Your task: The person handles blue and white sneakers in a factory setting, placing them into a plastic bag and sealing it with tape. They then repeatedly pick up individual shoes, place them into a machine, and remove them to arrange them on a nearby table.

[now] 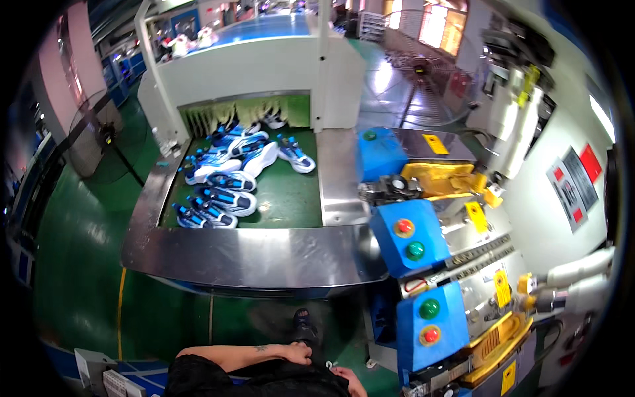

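My left hand (298, 354) is at the bottom middle, close to my body, its fingers curled in against dark clothing (284, 380). Whatever those fingers hold, if anything, is hidden. Beside it to the right, my right hand (349, 381) is bent with its fingers drawn together. A small white bit (330, 364) shows near its fingertips, too small to name. Neither hand touches the blue-and-white sneakers (227, 200), which lie in a loose cluster on the green conveyor belt (288, 202) ahead. One sneaker (296, 155) rests apart at the right.
A metal ledge (264, 255) borders the belt's near end; a bristle curtain (291, 111) hangs at the far end. To the right stands a machine with blue button boxes (433, 324) and yellow shoe-shaped moulds (501, 347). Stand fans (106, 135) flank the conveyor.
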The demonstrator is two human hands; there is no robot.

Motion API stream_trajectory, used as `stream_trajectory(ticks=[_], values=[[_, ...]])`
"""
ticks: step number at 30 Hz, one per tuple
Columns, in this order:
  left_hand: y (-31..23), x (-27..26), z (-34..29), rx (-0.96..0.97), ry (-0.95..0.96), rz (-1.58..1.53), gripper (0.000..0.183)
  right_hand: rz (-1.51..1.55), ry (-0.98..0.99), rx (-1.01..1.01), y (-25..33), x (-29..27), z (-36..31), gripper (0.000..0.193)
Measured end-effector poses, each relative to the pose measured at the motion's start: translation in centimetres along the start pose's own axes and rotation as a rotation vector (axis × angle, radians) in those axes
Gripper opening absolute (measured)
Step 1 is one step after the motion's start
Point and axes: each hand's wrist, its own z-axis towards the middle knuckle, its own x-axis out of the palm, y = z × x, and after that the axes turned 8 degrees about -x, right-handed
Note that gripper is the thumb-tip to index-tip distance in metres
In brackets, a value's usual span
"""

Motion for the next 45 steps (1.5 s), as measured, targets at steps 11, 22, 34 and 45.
stream_trajectory(ticks=[11,22,34,45], values=[[3.9,-7.0,-14.3,-0.131,-0.983,-0.974,0.018,-1.100,0.478,0.208,9.0,11.8,21.0,0.030],[32.9,-25.7,-26.1,-0.406,-1.802,-0.300,0.030,-1.025,-0.040,-0.750,35.5,39.8,31.9,0.023],[47.1,-43.0,-28.3,0.029,-0.583,0.699,0.049,-2.080,0.336,-0.535,41.4,60.4,51.1,0.052],[46.9,-45.9,-26.1,0.069,-0.395,0.991,0.023,-1.844,0.128,-0.918,39.4,58.1,52.4,0.027]])
